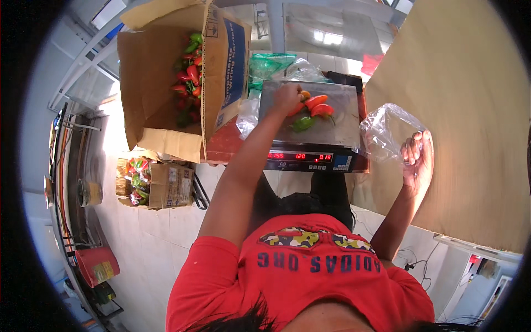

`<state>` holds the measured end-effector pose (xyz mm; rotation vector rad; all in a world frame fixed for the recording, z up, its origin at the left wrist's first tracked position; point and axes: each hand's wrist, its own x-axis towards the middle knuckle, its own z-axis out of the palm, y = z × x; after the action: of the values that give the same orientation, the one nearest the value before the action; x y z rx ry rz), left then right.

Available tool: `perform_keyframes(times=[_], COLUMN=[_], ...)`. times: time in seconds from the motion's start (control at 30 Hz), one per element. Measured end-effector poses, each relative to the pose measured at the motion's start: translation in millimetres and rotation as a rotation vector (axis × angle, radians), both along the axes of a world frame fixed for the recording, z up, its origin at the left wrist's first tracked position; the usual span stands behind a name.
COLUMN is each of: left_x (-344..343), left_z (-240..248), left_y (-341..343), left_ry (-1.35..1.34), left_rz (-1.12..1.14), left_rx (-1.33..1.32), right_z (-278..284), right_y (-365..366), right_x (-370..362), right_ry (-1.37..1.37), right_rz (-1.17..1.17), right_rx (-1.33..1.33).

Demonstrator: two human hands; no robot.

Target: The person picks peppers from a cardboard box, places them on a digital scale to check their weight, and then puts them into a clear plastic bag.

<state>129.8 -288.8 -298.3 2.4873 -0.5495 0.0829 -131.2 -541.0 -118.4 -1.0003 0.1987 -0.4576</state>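
Observation:
My left hand (288, 98) is over the metal pan of a digital weighing scale (345, 94), its fingers curled closed at a small orange pepper (305, 95). The grip itself is partly hidden by the hand. Beside it on the pan lie red-orange peppers (316, 102) and a green pepper (303, 123). Off the scale's right side, my right hand (418, 160) is closed on the edge of a clear plastic bag (385, 130). The bag hangs puffed out between that hand and the scale.
At the left stands a large open cardboard box (160, 88) with several red and green peppers (192, 73). A smaller box (172, 185) of bagged peppers sits on the floor. Green and clear plastic (268, 67) lies behind the scale. A tall brown board (470, 127) stands at right.

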Motion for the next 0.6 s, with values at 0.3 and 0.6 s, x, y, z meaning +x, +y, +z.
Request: perform_keyframes(times=[0.3, 0.6], left_x=[-2.8, -104.9], left_z=[25.5, 176.3], left_y=[15.5, 41.8], left_ry=[0.022, 0.794], left_rz=[-0.065, -0.298], left_rx=[-0.002, -0.639], right_z=[4.6, -0.8], right_y=[14.0, 76.9], right_x=[4.2, 16.8], right_ry=[0.047, 0.175], right_rz=[-0.033, 0.577], right_rx=[-0.274, -1.207])
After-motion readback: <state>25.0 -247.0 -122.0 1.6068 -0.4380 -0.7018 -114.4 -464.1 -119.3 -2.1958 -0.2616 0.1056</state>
